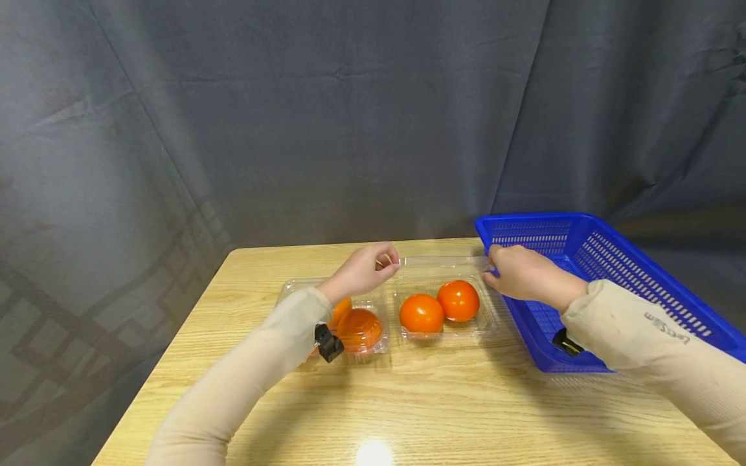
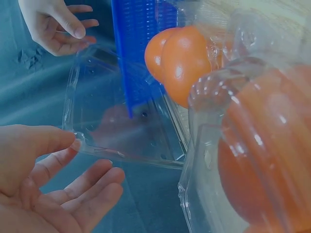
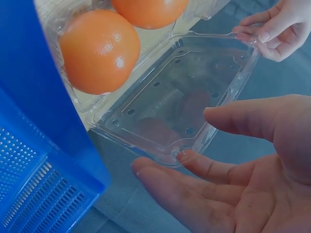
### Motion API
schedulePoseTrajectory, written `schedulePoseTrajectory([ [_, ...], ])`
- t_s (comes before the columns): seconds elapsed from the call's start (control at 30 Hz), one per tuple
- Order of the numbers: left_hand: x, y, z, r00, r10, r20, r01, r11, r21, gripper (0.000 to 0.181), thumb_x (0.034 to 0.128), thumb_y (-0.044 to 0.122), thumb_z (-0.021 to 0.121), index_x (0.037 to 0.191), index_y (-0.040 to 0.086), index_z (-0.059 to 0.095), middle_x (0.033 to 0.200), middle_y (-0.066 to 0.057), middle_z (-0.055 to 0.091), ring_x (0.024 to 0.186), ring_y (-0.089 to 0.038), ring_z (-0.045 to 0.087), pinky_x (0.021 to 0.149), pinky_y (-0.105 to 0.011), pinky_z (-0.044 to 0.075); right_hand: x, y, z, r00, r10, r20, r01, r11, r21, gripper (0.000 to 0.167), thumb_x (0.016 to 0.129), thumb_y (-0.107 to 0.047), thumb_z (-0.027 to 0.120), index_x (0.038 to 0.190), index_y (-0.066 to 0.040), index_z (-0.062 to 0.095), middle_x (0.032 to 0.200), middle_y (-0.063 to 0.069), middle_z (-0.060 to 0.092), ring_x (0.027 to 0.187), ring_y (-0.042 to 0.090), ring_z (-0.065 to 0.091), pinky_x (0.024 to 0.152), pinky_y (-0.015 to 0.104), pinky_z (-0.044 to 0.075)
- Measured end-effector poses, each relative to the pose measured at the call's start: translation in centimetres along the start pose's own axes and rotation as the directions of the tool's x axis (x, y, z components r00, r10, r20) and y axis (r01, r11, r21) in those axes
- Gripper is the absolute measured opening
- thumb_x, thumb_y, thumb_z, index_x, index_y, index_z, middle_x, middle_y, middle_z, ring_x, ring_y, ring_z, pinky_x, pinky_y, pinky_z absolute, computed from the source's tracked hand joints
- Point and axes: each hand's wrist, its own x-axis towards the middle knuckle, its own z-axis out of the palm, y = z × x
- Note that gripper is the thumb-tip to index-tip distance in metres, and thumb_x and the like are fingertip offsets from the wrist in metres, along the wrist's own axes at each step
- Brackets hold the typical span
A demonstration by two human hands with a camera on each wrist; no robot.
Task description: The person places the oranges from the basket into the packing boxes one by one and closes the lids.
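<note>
Two glossy orange-red fruits, like tomatoes [image 1: 458, 301], sit in the base of a clear plastic clamshell box [image 1: 449, 336]. Its hinged lid [image 3: 160, 104] stands raised at the far side. My left hand [image 1: 364, 270] pinches the lid's left corner between thumb and index finger, its other fingers loosely spread. At the right corner, my right hand [image 3: 233, 170] touches the lid with its index fingertip. A gap shows between that finger and the thumb. Under my left forearm, a second clear box [image 1: 297, 283] holds more such fruits [image 2: 272, 145], partly hidden.
A blue perforated plastic basket [image 1: 635, 278] stands on the right, close beside the clamshell and under my right forearm. The wooden table [image 1: 431, 408] ends at a grey cloth [image 1: 350, 129] hanging behind it.
</note>
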Motion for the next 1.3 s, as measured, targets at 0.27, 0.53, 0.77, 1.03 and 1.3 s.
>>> schedulePoseTrajectory([
  [0.27,-0.5,0.4,0.2,1.0,-0.005,0.022,0.004,1.0,0.03,0.007,0.0902,0.017,0.059,0.093,0.01,0.059,0.088,-0.009,0.066,0.077,-0.017,0.059,0.07,-0.024,0.048,-0.4,-0.3,0.4,1.0,-0.026,0.003,0.026,0.999,-0.025,0.022,0.083,-0.018,0.063,0.076,-0.001,0.051,0.064,0.008,0.05,0.058,0.021,0.049,0.056,0.039,0.045],
  [0.53,-1.0,0.5,0.6,0.999,0.005,0.043,-0.008,0.998,0.066,0.005,0.0901,0.016,0.059,0.092,0.012,0.06,0.09,-0.007,0.065,0.082,-0.018,0.057,0.073,-0.027,0.046,-1.0,-0.8,0.8,0.999,-0.034,0.009,0.034,0.999,-0.029,0.024,0.083,-0.019,0.063,0.069,-0.005,0.048,0.059,0.004,0.045,0.055,0.02,0.048,0.051,0.036,0.042],
  [0.77,-1.5,0.7,0.8,0.998,0.007,0.069,-0.015,0.992,0.125,0.005,0.0899,0.019,0.06,0.089,0.014,0.061,0.092,-0.006,0.064,0.087,-0.019,0.056,0.079,-0.032,0.046,-1.3,-1.0,1.3,0.998,-0.039,0.059,0.042,0.998,-0.046,0.024,0.082,-0.02,0.064,0.073,-0.001,0.051,0.061,0.009,0.052,0.057,0.024,0.055,0.052,0.043,0.047],
  [1.03,-1.8,0.6,1.2,0.994,-0.004,0.105,-0.011,0.989,0.145,0.004,0.0886,0.018,0.061,0.089,0.014,0.062,0.094,-0.004,0.065,0.09,-0.021,0.056,0.081,-0.032,0.046,-1.8,-1.7,1.6,0.993,-0.013,0.117,0.017,0.999,-0.035,0.021,0.082,-0.018,0.065,0.072,-0.004,0.053,0.061,0.005,0.052,0.057,0.021,0.053,0.05,0.039,0.046],
  [1.3,-1.9,0.6,1.5,0.992,-0.011,0.127,-0.007,0.99,0.142,0.004,0.0881,0.019,0.062,0.087,0.015,0.063,0.098,-0.005,0.065,0.096,-0.022,0.057,0.086,-0.035,0.046,-2.3,-1.9,2.0,0.993,-0.004,0.122,0.008,0.999,-0.031,0.019,0.082,-0.019,0.064,0.072,-0.006,0.055,0.063,0.004,0.053,0.056,0.019,0.05,0.049,0.038,0.045],
])
